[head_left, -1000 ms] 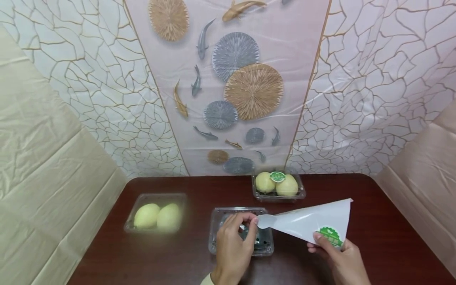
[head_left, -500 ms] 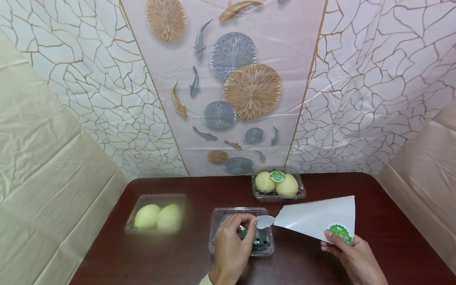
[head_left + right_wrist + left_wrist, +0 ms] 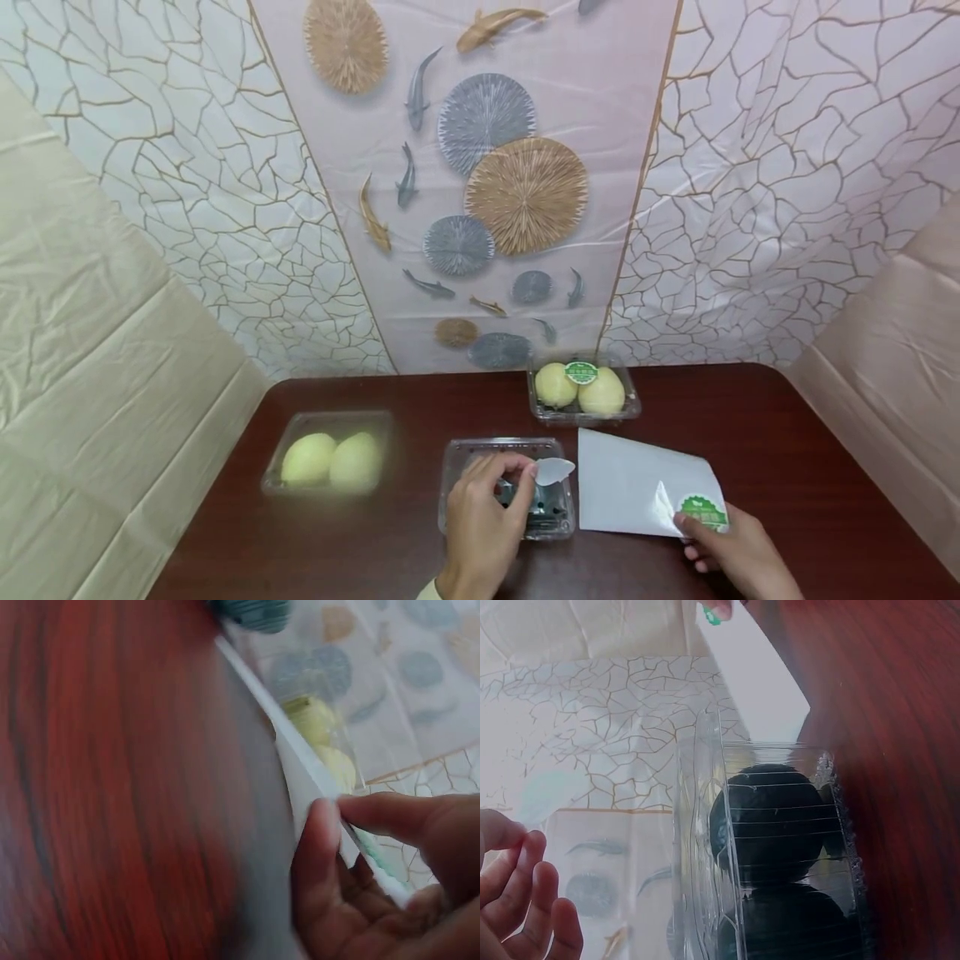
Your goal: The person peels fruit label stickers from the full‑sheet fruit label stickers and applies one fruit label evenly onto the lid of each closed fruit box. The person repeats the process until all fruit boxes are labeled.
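Observation:
In the head view, my left hand [image 3: 480, 517] pinches a small whitish oval sticker [image 3: 553, 471] between thumb and forefinger. It hovers over a clear plastic clamshell box [image 3: 459, 450], and the left wrist view shows large dark round items [image 3: 769, 817] inside the box. To the right, my right hand [image 3: 738, 550] pinches a white sheet of sticker backing [image 3: 626, 483] by its lower right corner. A green scalloped label [image 3: 701, 508] shows on the sheet beside my thumb. Sheet and oval sticker are apart. The right wrist view catches the sheet [image 3: 300, 761] edge-on between thumb and fingers.
At the back stands a clear box [image 3: 633, 408] of two pale yellow round fruits, with a green label [image 3: 581, 372] on its lid. Another clear box [image 3: 272, 479] with two yellow fruits sits on the left, partly blurred. Patterned cloth [image 3: 487, 275] hangs behind the dark wooden table [image 3: 337, 550].
The sheet has come away from the oval sticker. My right hand moved right, then slightly back and down, and the sheet swung lower and flatter. The left hand stays almost in place.

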`<control>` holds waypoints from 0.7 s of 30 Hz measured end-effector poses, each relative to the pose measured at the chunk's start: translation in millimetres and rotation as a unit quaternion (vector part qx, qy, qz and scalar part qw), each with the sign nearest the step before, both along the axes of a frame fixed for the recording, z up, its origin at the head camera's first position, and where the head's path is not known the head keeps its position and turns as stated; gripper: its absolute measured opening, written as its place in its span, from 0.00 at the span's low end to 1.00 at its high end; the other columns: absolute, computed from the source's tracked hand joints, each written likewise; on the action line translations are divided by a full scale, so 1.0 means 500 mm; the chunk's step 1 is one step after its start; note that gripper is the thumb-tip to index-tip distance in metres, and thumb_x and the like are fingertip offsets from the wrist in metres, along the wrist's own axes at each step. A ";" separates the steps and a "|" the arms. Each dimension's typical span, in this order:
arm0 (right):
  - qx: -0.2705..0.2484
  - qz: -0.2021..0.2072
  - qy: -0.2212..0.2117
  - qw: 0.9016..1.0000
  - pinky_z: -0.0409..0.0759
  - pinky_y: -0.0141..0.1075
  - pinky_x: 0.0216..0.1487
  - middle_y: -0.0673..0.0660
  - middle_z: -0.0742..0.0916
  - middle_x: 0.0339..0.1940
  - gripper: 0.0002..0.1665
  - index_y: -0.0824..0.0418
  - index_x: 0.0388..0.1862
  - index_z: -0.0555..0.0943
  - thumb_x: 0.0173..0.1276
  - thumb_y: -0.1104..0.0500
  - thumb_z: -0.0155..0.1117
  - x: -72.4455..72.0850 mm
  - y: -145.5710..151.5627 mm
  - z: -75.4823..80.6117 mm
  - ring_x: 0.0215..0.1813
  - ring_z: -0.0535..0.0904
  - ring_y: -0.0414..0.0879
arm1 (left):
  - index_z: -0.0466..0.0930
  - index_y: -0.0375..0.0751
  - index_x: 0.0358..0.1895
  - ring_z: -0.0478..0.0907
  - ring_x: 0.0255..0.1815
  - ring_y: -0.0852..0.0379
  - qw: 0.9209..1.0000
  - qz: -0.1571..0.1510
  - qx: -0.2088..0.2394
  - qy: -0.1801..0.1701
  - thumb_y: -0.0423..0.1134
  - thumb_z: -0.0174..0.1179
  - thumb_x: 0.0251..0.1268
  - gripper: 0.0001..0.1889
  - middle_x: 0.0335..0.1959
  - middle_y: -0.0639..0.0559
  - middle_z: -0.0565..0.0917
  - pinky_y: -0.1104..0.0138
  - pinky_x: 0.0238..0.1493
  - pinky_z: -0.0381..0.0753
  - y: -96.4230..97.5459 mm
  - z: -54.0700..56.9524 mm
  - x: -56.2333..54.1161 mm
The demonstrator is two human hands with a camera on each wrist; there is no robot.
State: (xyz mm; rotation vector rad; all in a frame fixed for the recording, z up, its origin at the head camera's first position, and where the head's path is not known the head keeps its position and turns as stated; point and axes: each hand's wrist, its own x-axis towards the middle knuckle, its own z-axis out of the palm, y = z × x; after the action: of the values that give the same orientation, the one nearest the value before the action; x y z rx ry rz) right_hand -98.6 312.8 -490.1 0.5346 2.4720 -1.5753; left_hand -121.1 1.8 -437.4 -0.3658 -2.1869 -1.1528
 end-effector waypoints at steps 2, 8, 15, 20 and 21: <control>0.060 0.015 -0.014 0.998 0.85 0.40 0.30 0.54 0.87 0.27 0.25 0.71 0.45 0.79 0.76 0.47 0.67 -0.001 -0.001 -0.001 0.28 0.85 0.46 | 0.88 0.53 0.33 0.77 0.31 0.69 1.000 0.001 0.001 0.000 0.37 0.77 0.61 0.07 0.29 0.68 0.85 0.70 0.30 0.80 -0.002 -0.001 0.000; 0.222 0.064 -0.080 0.970 0.79 0.46 0.32 0.62 0.85 0.28 0.53 0.78 0.49 0.74 0.68 0.25 0.65 -0.004 -0.002 -0.001 0.30 0.83 0.53 | 0.88 0.54 0.33 0.77 0.32 0.70 1.000 -0.001 0.004 0.006 0.37 0.77 0.61 0.07 0.29 0.68 0.85 0.71 0.30 0.79 -0.006 -0.004 0.000; 0.348 0.050 -0.099 0.931 0.80 0.57 0.34 0.69 0.81 0.35 0.62 0.82 0.57 0.66 0.63 0.23 0.68 -0.002 -0.017 0.008 0.33 0.82 0.62 | 0.89 0.54 0.33 0.76 0.31 0.71 1.000 0.003 0.002 0.014 0.37 0.78 0.59 0.07 0.30 0.69 0.86 0.78 0.31 0.76 -0.010 -0.010 0.000; 0.382 0.007 -0.048 0.923 0.78 0.57 0.29 0.74 0.78 0.43 0.57 0.78 0.63 0.65 0.65 0.30 0.72 0.006 -0.036 0.035 0.29 0.81 0.64 | 0.89 0.55 0.33 0.76 0.30 0.71 1.000 0.012 -0.002 0.023 0.37 0.79 0.57 0.08 0.29 0.70 0.86 0.76 0.31 0.76 -0.013 -0.015 0.000; 0.381 0.001 -0.033 0.924 0.78 0.57 0.28 0.75 0.78 0.45 0.55 0.77 0.65 0.65 0.66 0.31 0.72 0.009 -0.044 0.046 0.29 0.81 0.63 | 0.89 0.55 0.33 0.76 0.30 0.71 1.000 0.014 -0.003 0.026 0.37 0.79 0.57 0.08 0.30 0.70 0.86 0.75 0.30 0.77 -0.014 -0.015 0.000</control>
State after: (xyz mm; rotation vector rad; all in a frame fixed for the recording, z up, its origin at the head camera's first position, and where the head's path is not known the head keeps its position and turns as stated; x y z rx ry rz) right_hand -94.0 290.8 -467.2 0.6545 2.9589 -0.5111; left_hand -121.1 -5.3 -445.1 -0.3628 -2.1446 -1.1109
